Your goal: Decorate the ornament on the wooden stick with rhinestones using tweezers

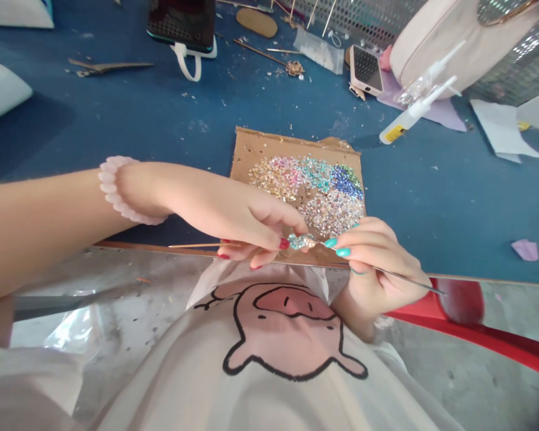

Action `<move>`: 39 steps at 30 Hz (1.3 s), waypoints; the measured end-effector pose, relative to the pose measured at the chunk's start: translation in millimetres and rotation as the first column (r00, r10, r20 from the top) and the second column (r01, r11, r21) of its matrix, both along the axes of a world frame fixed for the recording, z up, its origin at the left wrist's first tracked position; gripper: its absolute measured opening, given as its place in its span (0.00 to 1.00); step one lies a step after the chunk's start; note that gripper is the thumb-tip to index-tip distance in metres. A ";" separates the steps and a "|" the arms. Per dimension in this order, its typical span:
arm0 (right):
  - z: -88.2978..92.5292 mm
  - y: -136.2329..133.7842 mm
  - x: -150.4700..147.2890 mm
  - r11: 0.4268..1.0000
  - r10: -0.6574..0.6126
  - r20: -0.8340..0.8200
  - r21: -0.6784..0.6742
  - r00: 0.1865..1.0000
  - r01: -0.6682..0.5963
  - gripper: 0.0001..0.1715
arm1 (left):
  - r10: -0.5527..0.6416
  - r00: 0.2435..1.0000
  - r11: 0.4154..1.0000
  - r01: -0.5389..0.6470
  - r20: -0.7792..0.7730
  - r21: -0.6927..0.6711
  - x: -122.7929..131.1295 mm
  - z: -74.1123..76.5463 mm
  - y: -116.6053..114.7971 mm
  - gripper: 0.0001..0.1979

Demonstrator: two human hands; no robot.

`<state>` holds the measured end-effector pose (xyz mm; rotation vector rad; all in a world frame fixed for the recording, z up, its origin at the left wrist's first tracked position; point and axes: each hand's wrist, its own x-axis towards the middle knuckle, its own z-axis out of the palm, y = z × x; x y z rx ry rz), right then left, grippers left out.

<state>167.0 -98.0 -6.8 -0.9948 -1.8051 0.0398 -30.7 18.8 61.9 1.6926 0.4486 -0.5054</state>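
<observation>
1. A small glittering piece [301, 241], encrusted with pale sparkling stones, is pinched between the fingertips of the left hand [247, 224] and touched by the right hand [371, 257]; it is held at the near edge of the bench [161, 114], just above the lap.
2. A thin wooden stick [193, 245] is seen running under the left hand's fingers, its end pointing away to that hand's outer side.
3. A slender metal tool [408, 281] is gripped in the closed fingers of the right hand, its shaft trailing out past the wrist.
4. A pink beaded bracelet [117, 191], smooth and rounded, is worn on the left wrist.
5. Just beyond both hands a flat cardboard sheet [251, 149] is laid, heaped with tiny rhinestones [314, 191] in silver, pink, teal and blue.
6. Farther beyond the right hand a phone [366, 69], a white glue tube [413, 111] and a pale bag [435, 42] are found on the blue felt-like surface.
7. Below the right hand a red chair edge [476, 335] is visible.
</observation>
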 end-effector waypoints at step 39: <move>-6.9 1.5 9.0 0.998 0.057 -0.007 0.038 0.998 -0.056 0.05 | -0.053 0.998 0.997 0.051 0.044 0.061 -3.7 -5.4 3.8 0.05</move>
